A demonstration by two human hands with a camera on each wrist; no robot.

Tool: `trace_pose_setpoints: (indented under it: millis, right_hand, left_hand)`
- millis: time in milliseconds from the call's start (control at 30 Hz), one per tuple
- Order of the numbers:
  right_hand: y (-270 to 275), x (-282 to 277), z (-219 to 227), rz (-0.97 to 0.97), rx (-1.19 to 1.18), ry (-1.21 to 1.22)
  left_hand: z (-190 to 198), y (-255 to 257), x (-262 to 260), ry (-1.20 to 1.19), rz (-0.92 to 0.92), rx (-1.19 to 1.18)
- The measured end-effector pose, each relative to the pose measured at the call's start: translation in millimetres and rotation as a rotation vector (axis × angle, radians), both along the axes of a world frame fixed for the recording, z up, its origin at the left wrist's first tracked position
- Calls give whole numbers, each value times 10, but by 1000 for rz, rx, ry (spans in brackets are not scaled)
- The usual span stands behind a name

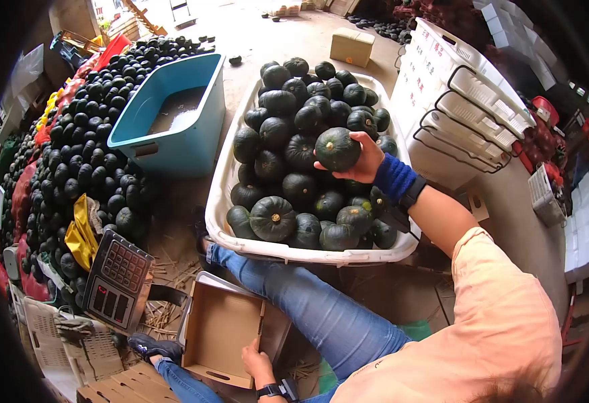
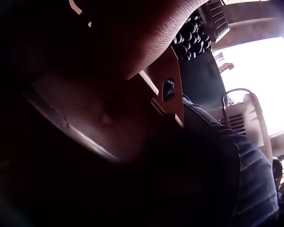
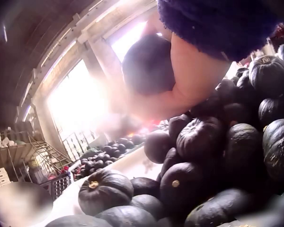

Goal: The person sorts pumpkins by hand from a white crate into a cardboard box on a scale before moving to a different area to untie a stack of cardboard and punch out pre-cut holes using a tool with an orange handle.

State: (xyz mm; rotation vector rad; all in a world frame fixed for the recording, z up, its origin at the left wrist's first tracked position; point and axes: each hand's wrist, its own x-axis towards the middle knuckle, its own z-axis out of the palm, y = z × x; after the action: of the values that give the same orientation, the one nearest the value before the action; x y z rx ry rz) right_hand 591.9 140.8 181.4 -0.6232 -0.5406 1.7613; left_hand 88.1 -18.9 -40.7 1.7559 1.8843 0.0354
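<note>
My right hand (image 1: 367, 160) grips a dark green pumpkin (image 1: 335, 149), thumb and fingers spread round its sides. It is held over a white tub (image 1: 308, 254) heaped with more dark green pumpkins (image 1: 273, 218). In the right wrist view the held pumpkin (image 3: 149, 65) shows dark against bright windows, in the curve of the hand. Low in the head view, my left hand (image 1: 259, 365) holds the side edge of an open cardboard box (image 1: 224, 322), which has only its bare bottom showing inside. The left wrist view is mostly dark, with the box's side and handle hole (image 2: 168, 90) visible.
A digital scale display (image 1: 118, 279) stands left of the box. Behind it are a blue tub (image 1: 173, 151) and a large pumpkin pile (image 1: 82, 148). Stacked white crates (image 1: 455, 101) stand right of the white tub, and a closed carton (image 1: 352, 47) lies beyond it.
</note>
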Motion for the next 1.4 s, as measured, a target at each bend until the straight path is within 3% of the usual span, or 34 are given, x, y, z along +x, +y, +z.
trace_pose_setpoints:
  millis: [100,200,300,367,400,500,533,567,600,633,667,733,767,833,867,900,967,1033,1100,1167,1200,1233,1300,1333,1400]
  right_hand:
    - [-338,-440,146,60,64,273]
    - [-546,-856,155,40,65,364]
    - [-752,-1312,85,7,-17,342]
    - [-1007,-1895,186,-83,122,-175]
    - [-1149,-2072,243,68,278,-363]
    - [-1209,-2110,318,442,806,-816]
    - [-1130,-1987,429,380,713,-875]
    - [-962,-1810,425,230,783,-1109]
    - [-807,-1650,410,137,589,-1122]
    - [-621,-1489,495,85,528,-1311]
    - [-374,-1291,365,57,667,-1526]
    - [-22,-1225,333,192,652,-1764]
    - [144,-1237,127,242,644,-1899]
    - [434,-1295,-169,454,511,-1658]
    - [532,-1334,-90,552,387,-1649]
    - [657,-1280,-195,538,528,-1555]
    - [665,-1205,-310,559,351,-1395]
    - [554,-1168,-142,461,182,-1093]
    - [348,-1047,-94,341,-142,-335]
    - [203,-937,110,549,-89,243]
    - [42,-985,286,401,-112,174]
    - [-127,-1077,444,375,-22,261]
    - [-326,-1195,414,319,-68,380]
    - [-412,-1272,412,302,-62,389]
    - [-561,-1471,337,298,6,366]
  left_hand:
    - [286,40,110,29,-11,178]
    - [1024,251,396,-559,79,243]
    - [1741,259,714,-1187,295,-3]
    - [2153,166,1042,-1640,356,-52]
    - [2236,142,1124,-1868,383,-77]
    - [2038,127,876,-1703,438,-49]
    - [1951,165,785,-1750,559,-36]
    - [1806,212,633,-1742,634,-68]
    - [1660,278,468,-1695,707,-82]
    - [1511,344,292,-1646,778,-95]
    - [1331,405,114,-1470,850,-62]
    - [1146,493,-141,-1128,955,-16]
    - [861,494,-335,-844,806,126]
    - [124,470,-682,-273,487,375]
    - [81,449,-654,-276,541,344]
    - [41,399,-683,-147,434,356]
    - [29,287,-620,95,357,310]
    - [22,265,-658,61,380,279]
    - [10,286,-684,56,351,249]
    - [-13,299,-741,82,258,222]
    - [21,338,-741,77,236,136]
    - [34,380,-663,88,279,137]
    - [114,385,-536,126,373,124]
    - [55,412,-573,-40,354,220]
    - [499,445,-310,-662,404,215]
